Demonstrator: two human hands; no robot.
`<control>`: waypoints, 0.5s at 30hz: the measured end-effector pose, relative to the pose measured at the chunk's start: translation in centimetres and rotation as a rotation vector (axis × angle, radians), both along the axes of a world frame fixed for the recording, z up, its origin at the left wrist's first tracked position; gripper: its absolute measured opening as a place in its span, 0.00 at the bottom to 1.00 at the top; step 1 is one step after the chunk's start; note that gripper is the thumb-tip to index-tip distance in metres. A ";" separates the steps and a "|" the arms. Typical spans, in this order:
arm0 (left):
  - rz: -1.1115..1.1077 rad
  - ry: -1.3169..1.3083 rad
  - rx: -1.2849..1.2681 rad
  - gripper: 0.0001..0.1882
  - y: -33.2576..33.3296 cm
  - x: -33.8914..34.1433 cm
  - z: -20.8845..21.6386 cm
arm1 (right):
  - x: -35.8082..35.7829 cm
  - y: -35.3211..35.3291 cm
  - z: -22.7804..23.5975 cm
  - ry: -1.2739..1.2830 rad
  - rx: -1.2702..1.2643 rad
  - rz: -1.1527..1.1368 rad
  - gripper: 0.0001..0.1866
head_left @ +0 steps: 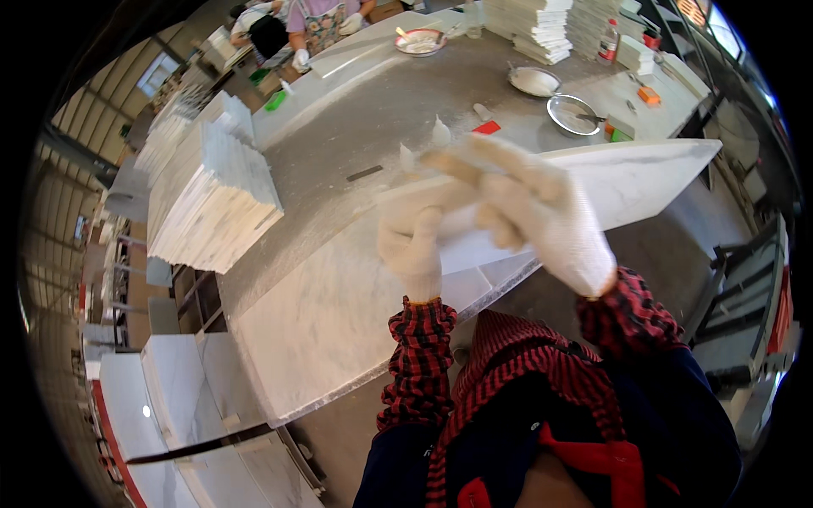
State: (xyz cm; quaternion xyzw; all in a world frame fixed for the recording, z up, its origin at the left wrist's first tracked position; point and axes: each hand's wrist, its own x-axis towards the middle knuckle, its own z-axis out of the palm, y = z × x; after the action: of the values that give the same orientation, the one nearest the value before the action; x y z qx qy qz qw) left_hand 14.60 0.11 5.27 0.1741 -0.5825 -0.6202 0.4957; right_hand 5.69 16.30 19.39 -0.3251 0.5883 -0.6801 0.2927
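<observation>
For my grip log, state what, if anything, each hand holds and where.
The left hand seems to hold the slab near its left end; blur hides whether the right hand holds anything.

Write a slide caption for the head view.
Gloved left hand and right hand, partly blurred, near a pale veined slab, with stacked slabs farther left.

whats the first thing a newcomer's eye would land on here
Probably the white-gloved left hand and right hand, blurred near the centre, with red-and-black sleeves below them. Next might come the thick stack of pale slabs at the left, then the two metal bowls toward the upper right.
</observation>
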 end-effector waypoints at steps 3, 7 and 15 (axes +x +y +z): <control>0.000 0.055 -0.063 0.18 0.5 -0.4 0.3 | 2.3 -2.7 0.0 0.035 0.100 -0.043 0.23; 0.000 0.135 -0.038 0.14 0.2 -0.6 -0.3 | 4.1 -4.4 0.1 0.067 0.217 -0.108 0.21; 0.288 -0.256 -0.433 0.18 0.2 -0.1 -0.2 | 6.3 -7.0 -1.3 0.251 0.130 -0.269 0.19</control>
State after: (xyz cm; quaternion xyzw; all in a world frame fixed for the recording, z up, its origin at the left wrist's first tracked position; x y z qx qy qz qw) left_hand 14.54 0.26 5.11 0.2220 -0.7284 -0.3779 0.5267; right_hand 11.97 9.33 18.07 -0.3064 0.7011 -0.6276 0.1439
